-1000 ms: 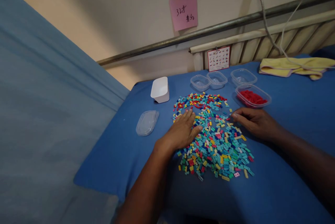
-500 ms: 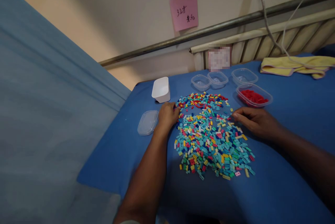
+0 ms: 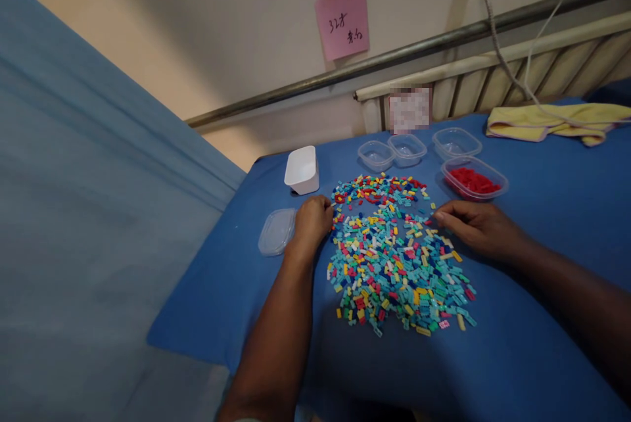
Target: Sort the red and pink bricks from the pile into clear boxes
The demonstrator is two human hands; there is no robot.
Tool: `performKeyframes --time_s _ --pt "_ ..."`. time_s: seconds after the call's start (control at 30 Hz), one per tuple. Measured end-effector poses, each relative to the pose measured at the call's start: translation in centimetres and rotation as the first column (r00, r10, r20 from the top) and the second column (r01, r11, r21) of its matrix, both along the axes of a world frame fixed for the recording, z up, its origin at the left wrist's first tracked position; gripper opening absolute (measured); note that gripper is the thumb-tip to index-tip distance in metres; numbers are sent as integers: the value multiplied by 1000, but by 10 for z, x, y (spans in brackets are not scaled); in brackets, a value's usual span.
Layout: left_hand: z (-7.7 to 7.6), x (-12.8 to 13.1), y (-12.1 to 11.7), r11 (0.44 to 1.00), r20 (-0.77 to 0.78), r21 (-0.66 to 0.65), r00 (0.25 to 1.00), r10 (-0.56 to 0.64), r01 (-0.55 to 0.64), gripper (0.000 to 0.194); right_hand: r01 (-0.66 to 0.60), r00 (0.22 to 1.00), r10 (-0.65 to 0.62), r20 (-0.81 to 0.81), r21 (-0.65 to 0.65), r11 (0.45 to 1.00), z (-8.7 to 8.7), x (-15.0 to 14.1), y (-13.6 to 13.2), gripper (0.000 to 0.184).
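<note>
Your curled left hand (image 3: 312, 221) and bent-fingered right hand (image 3: 480, 228) are on opposite sides of the small, many-coloured plastic bricks (image 3: 389, 267) spread on the blue cloth (image 3: 211, 297). I can't tell if either grips one.

Small, oblong plastic bricks (image 3: 394, 271) mix turquoise, yellow, red, green and white; the flat cloth cover (image 3: 207, 304) is plain blue.

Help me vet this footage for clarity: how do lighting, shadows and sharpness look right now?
Head view: dim, uneven light, with broad shadow on the wall and on the blue cloth nearest the wearer; head view: bricks fairly sharp but small, curtain soft; head view: card pixelated beyond reading.
</note>
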State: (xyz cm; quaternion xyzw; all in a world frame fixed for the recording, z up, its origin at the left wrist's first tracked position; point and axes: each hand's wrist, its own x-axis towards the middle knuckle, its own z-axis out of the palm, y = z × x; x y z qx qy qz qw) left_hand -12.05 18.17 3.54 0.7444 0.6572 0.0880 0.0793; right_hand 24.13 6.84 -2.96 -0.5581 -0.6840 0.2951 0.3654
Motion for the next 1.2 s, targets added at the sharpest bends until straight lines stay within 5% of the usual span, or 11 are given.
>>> performKeyframes --time_s 0.27,0.47,0.63,1.2 --pt "-1 -7 0 996 -42 87 999 23 -19 29 -12 1000 11 -18 -25 1000 -2 1 1 42" --pt "-11 -4 12 969 25 187 985 -169 162 34 -7 1000 7 -5 -23 1000 -1 0 1 41" --pt "-21 7 17 951 -26 147 962 -271 272 32 -16 1000 16 -21 -14 1000 -3 1 2 39" --pt "0 21 30 980 -253 -15 947 -198 201 32 -2 996 6 -86 50 999 -3 -2 11 37"
